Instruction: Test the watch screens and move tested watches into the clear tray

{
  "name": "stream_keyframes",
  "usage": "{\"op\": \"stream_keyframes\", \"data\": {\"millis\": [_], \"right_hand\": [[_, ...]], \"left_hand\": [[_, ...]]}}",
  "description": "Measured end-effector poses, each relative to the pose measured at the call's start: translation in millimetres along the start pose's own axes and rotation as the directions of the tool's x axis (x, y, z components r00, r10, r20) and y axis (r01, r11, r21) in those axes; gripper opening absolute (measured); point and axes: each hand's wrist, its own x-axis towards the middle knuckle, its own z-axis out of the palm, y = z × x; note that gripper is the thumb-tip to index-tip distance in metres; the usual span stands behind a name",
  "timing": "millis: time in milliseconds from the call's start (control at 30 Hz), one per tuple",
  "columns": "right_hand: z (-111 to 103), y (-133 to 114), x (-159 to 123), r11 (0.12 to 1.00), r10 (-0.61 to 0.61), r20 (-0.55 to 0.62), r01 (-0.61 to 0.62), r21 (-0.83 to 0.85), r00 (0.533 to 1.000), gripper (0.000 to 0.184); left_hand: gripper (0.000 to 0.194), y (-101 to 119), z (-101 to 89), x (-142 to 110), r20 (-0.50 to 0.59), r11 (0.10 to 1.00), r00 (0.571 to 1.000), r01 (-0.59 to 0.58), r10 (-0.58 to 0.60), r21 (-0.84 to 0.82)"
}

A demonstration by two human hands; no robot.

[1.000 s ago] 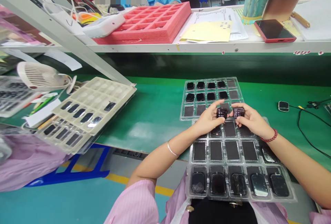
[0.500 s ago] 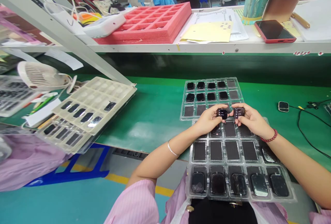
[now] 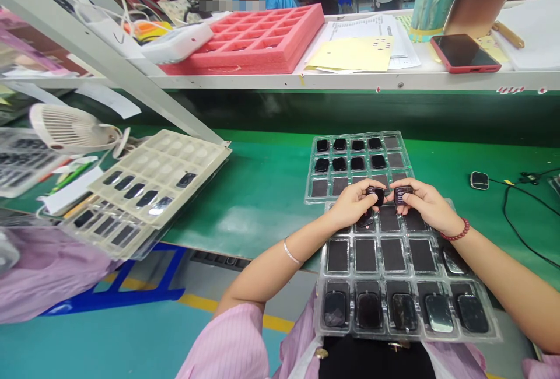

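Observation:
My left hand (image 3: 356, 201) pinches a black smartwatch body (image 3: 378, 193) without a strap, my thumb across its screen. Close beside it, my right hand (image 3: 422, 199) grips a second smartwatch (image 3: 400, 195), its screen lit with small rows of text and my thumb on its edge. Both hands hover over the far end of a clear plastic tray (image 3: 380, 274), which has dark-lined compartments. Several dark watch screens, such as this one (image 3: 370, 311), fill its nearest row. Beyond my hands lies another clear tray (image 3: 311, 176) with several black watch bodies in its back rows.
A small watch (image 3: 480, 180) lies right beside black cables (image 3: 505, 207). Left are a cream tray (image 3: 175, 157) of watch parts and a white fan (image 3: 70, 125). A shelf edge (image 3: 341, 80) crosses behind, bearing a red foam tray (image 3: 280, 46) and a phone (image 3: 466, 52).
My left thumb has moved up onto the screen of its watch. The right-hand watch has turned slightly and its screen text looks different. The trays have stayed put.

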Motion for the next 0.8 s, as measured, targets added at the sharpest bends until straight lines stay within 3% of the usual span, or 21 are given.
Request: {"op": "stream_keyframes", "data": {"millis": [800], "right_hand": [[0.9, 0.1, -0.1, 0.999, -0.03, 0.008, 0.03, -0.011, 1.0, 0.023]], "left_hand": [[0.024, 3.5, 1.3, -1.0, 0.011, 1.0, 1.0, 0.006, -0.006, -0.013]]}}
